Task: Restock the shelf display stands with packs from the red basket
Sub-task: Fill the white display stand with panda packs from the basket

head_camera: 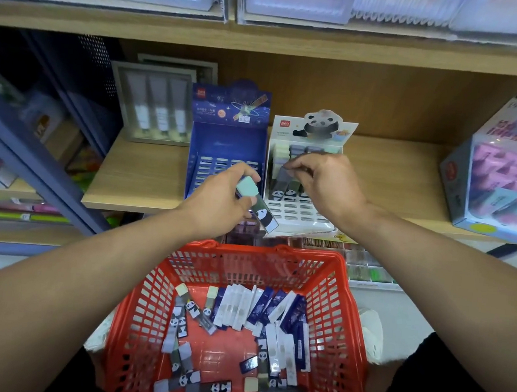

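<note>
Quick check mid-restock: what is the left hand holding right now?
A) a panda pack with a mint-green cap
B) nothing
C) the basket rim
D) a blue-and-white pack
A: the left hand grips a panda pack with a mint-green cap, held in front of the blue display stand, above the red basket.

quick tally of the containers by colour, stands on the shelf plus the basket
blue display stand: 1
white panda display stand: 1
red basket: 1
total: 3
</note>
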Demonstrator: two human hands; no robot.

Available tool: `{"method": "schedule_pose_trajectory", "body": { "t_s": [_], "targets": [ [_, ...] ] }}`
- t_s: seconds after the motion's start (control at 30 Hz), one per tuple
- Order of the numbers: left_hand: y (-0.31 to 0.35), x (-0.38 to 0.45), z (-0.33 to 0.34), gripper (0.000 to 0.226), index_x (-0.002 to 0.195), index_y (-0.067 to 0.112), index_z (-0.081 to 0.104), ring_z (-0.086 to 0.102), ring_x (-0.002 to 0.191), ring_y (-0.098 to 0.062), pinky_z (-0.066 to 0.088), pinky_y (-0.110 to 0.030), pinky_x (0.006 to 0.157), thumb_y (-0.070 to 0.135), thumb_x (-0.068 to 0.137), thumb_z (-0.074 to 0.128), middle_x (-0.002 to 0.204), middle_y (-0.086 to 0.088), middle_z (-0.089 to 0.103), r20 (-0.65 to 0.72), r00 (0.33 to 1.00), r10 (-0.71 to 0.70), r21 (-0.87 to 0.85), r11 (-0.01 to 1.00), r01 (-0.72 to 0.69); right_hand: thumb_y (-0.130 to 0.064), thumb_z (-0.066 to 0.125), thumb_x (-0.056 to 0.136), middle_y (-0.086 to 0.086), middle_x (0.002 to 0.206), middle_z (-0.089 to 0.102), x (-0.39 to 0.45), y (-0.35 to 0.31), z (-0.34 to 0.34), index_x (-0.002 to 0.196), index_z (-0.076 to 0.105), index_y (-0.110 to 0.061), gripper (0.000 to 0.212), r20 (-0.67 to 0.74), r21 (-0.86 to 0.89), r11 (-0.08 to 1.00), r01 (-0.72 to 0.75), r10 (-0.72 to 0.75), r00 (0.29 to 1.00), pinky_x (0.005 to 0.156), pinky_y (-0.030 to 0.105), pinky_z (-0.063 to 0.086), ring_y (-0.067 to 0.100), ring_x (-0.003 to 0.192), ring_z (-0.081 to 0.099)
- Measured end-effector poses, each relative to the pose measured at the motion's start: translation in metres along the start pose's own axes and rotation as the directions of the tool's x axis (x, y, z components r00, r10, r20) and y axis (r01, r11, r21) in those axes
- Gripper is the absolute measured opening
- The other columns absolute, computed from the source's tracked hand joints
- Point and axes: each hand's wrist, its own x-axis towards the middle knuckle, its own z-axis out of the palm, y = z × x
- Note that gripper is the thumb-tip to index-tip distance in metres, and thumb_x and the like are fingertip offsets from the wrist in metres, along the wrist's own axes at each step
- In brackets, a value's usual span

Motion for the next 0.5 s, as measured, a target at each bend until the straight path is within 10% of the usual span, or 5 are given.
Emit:
{"method": "schedule_pose_trajectory", "body": {
  "t_s": [0.23, 0.5],
  "targets": [
    [0.0065, -0.0036, -0.0011, 0.024, 0.100, 0.033, 0.048, 0.072, 0.077, -0.029, 0.057, -0.055, 0.072, 0.022, 0.095, 0.068, 0.084, 0.005, 0.074, -0.099, 0.995, 0.017, -0.051, 0.998, -0.023, -0.016, 0.062, 0.096, -0.005, 0.109, 0.074, 0.0038, -0.0016, 0.0049, 0.109, 0.078, -0.024, 0.022, 0.078, -0.055, 0.999, 0.000, 0.004, 0.997, 0.089, 0.038, 0.055, 0.019, 0.104, 0.067],
    [0.0063, -0.0015, -0.0043, 0.019, 0.090, 0.027, 0.056, 0.071, 0.074, -0.011, 0.058, -0.039, 0.078, 0.025, 0.090, 0.075, 0.072, 0.010, 0.074, -0.202, 0.979, 0.012, -0.146, 0.988, -0.042, -0.027, 0.059, 0.099, -0.003, 0.110, 0.072, 0.0033, -0.0061, 0.0041, 0.115, 0.075, -0.029, 0.022, 0.144, -0.158, 0.987, 0.039, -0.016, 0.989, 0.084, 0.034, 0.053, 0.023, 0.099, 0.066]
  ]
}}
